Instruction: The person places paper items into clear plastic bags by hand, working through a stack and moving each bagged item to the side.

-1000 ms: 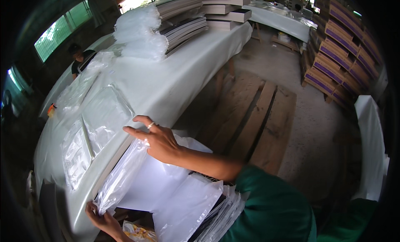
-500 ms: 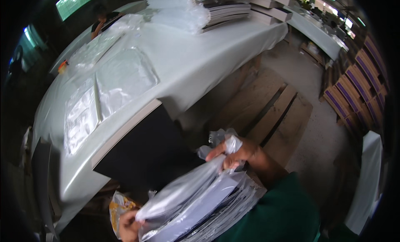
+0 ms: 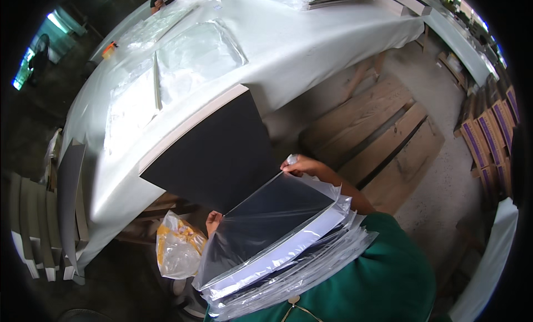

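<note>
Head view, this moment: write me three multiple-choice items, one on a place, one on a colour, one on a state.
1. Where does the dark board lie?
A. on the wooden pallet
B. on the white-covered table's near edge, jutting toward the person
C. upright against the cartons

2. What colour is the crumpled bag under the table?
A. yellow
B. blue
C. red

3. How do the hands hold the clear sleeve?
A. both free of it
B. one hand only
C. right hand at the top corner, left hand at the left edge

Answers: 1 B, the board overlaps the table. 2 A, it shows yellow. 3 C, both hands grip it over the stack of sleeved sheets.
</note>
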### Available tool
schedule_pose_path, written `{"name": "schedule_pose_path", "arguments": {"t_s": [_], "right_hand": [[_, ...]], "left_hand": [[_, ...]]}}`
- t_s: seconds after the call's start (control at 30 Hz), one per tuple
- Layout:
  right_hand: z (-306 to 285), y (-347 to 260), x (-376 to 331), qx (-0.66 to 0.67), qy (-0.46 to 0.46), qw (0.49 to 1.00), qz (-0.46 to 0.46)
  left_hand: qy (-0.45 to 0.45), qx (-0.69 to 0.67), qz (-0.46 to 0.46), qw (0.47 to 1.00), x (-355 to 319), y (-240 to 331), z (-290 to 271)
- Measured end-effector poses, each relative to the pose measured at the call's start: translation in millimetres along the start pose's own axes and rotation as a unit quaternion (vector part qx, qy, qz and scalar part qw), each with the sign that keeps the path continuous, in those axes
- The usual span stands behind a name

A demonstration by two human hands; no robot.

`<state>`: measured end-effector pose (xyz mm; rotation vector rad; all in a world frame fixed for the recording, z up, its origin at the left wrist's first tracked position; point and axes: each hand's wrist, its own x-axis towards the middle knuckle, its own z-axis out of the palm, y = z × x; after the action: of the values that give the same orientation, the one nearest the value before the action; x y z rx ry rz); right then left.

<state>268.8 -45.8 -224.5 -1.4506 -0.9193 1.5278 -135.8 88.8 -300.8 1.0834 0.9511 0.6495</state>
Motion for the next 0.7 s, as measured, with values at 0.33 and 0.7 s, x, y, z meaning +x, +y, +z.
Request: {"name": "schedule_pose_path", "arguments": {"t_s": [0.33, 0.7], "right_hand": [[104.6, -224.9, -88.4, 0.302, -0.267, 0.874, -0.271], [123.6, -209.4, -93.1, 0.206, -0.022, 0.948, -0.24]], "left_hand": [[-0.221, 0.244, 0.262, 0.907, -88.1, 316.6, 187.3], [-0.089, -0.018, 0.206, 0.974, -99.8, 279.3, 216.7]]}}
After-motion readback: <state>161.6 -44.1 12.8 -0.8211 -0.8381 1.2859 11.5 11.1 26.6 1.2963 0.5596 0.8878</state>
